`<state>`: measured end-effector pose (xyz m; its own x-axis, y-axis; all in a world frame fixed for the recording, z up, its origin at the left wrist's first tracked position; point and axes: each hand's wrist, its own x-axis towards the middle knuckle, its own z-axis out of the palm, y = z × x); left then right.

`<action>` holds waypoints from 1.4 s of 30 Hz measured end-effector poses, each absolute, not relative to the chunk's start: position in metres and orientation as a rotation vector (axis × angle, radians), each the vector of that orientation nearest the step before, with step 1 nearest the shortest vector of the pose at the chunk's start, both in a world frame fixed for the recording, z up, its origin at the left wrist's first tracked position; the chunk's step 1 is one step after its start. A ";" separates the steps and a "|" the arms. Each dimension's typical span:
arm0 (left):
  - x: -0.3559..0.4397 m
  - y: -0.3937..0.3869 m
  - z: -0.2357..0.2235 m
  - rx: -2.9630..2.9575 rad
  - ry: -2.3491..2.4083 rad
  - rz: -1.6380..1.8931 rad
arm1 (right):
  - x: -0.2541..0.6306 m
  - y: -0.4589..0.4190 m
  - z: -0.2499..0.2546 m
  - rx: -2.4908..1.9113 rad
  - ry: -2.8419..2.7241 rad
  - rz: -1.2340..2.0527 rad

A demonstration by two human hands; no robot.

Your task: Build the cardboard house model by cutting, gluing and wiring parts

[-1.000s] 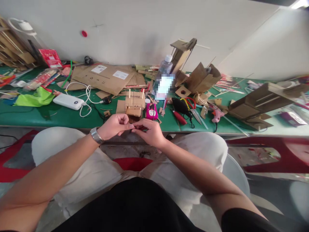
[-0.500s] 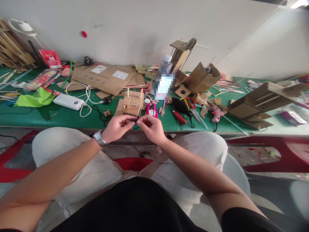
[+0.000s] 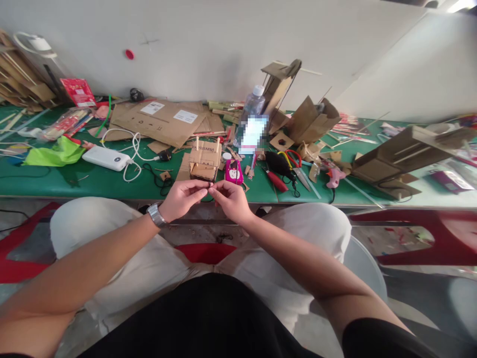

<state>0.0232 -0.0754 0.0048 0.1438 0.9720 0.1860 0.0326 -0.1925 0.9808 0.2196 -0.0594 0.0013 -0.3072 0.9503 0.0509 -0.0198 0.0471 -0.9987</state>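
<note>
Firstly, the worktop (image 3: 145, 186), green; clock directions are read from the fingertips, 12 pointing away from the wearer.

Flattened cardboard (image 3: 149, 124), one: between 10 and 11, lying flat, probably pushed back to free the near edge.

Bottle (image 3: 254, 101), clear, white-capped: 1 o'clock, upright; a lit screen (image 3: 253, 134) before it, perhaps propped for viewing.

Hands, two: left hand (image 3: 182, 199) and right hand (image 3: 234, 203), fingertips meeting, thumbs against forefingers, pinching one piece from both sides, presumably because it calls for fine control.

Cardboard assembly (image 3: 204, 158), one: 12 o'clock, just beyond the fingertips, seemingly kept there for easy reach. Printed panel faces the wearer; two pale sticks rise at the far side, pointing to 12. Its long axis appears to run 12 to 6.

Magenta item (image 3: 233, 172), one: 2 o'clock, beside the assembly.

Small dark piece (image 3: 210, 185), one: between the fingertips, mostly hidden; its pointing and long axis cannot be told.
</note>
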 end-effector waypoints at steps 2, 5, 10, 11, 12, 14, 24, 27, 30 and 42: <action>0.024 -0.075 0.006 1.475 1.051 1.220 | 0.220 -0.059 0.001 -0.993 -1.469 1.393; 0.024 -0.074 0.006 1.500 1.068 1.234 | 0.220 -0.061 0.000 -0.994 -1.499 1.390; 0.024 -0.073 0.001 1.429 1.101 1.226 | 0.219 -0.063 -0.003 -1.021 -1.651 1.296; 0.024 -0.074 -0.002 1.415 1.116 1.230 | 0.220 -0.063 -0.003 -1.020 -1.695 1.239; 0.025 -0.075 -0.004 1.403 1.134 1.241 | 0.220 -0.063 -0.003 -1.017 -1.738 1.167; 0.029 -0.078 -0.010 1.375 1.166 1.280 | 0.223 -0.062 -0.001 -0.995 -1.816 0.997; 0.058 -0.076 -0.043 0.997 1.110 1.420 | 0.232 -0.046 0.005 -0.978 -2.167 0.440; 0.062 -0.072 -0.048 0.942 1.133 1.415 | 0.232 -0.042 0.005 -1.054 -2.241 0.430; 0.065 -0.070 -0.050 0.915 1.140 1.442 | 0.232 -0.039 0.003 -1.076 -2.261 0.420; 0.082 -0.051 -0.045 0.639 1.046 1.599 | 0.221 -0.031 -0.003 -1.097 -2.210 0.244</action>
<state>0.0817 -0.0514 -0.0446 -0.2855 0.9521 -0.1093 -0.4813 -0.0439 0.8754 0.2210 -0.0312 -0.0034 -0.4387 0.7660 0.4698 0.6449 0.6325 -0.4290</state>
